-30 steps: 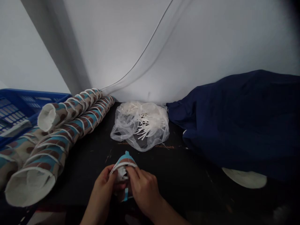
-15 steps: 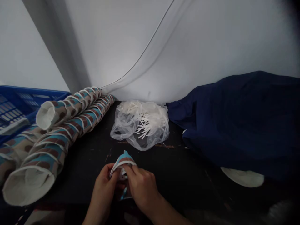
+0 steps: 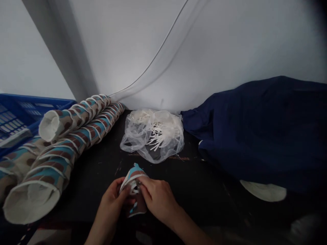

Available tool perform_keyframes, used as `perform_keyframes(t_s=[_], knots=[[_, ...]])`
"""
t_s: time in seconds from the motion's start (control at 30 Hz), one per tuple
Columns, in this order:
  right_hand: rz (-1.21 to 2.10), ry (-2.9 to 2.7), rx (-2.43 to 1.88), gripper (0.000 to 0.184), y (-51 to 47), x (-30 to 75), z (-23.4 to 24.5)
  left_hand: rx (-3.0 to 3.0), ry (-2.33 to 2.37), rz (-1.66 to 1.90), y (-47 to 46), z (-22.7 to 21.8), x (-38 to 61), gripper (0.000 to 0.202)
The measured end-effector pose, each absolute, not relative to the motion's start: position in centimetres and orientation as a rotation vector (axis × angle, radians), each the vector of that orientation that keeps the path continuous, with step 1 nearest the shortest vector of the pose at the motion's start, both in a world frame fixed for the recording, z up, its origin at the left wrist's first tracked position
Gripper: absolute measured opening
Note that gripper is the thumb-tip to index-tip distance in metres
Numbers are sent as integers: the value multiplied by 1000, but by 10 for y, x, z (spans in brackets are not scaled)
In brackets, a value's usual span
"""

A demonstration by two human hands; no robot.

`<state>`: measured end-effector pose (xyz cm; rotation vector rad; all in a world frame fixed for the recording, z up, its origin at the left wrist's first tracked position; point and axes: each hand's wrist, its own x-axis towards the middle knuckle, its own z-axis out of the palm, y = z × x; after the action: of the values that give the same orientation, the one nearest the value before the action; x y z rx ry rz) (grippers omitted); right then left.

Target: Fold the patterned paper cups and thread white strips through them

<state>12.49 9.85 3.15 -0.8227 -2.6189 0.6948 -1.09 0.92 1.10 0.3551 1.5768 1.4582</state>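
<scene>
A small cone-shaped fabric piece (image 3: 134,174) in brown and blue, with white edging and a pointed blue tip, is between my hands over the black table. My left hand (image 3: 113,197) grips its left edge, fingers curled round the cloth. At the right edge, my right hand (image 3: 155,195) pinches the cloth, fingertips at the opening. Something white and shiny shows inside the opening, too small to make out. A lower flap of the same cloth hangs between the hands.
Long stacks of nested dotted fabric cones (image 3: 84,134) lie at left, beside a blue plastic crate (image 3: 33,102). A clear plastic bag (image 3: 158,156) of white strips sits ahead. Dark blue cloth (image 3: 255,136) covers the right side, with a pale rounded edge (image 3: 265,191) beneath.
My right hand has drawn slightly to the right and out of the cone's opening, baring more of its inside and the lower flap. My left hand keeps its grip.
</scene>
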Motion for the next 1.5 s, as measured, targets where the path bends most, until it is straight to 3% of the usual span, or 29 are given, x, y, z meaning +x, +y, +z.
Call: perform_keyframes(t_s=[0.2,0.47,0.67,0.93,1.23,1.5], knots=[[471,-2661,-889,24,94,114,22,396,1612,1462,12,10,-10,36],[637,-2552,-981,20,102,110,23,409,1534,1454,8,8,-17,49],[614,-2589,-963,18,101,109,31,338,1513,1445,8,11,-17,45],[342,-2724,-927,19,88,106,21,398,1561,1345,12,9,-22,37],[970,-2252,-833,23,96,109,16,464,1643,1323,19,10,-23,30],[1080,-2130,-845,25,91,105,13,554,1744,1291,17,6,-23,35]])
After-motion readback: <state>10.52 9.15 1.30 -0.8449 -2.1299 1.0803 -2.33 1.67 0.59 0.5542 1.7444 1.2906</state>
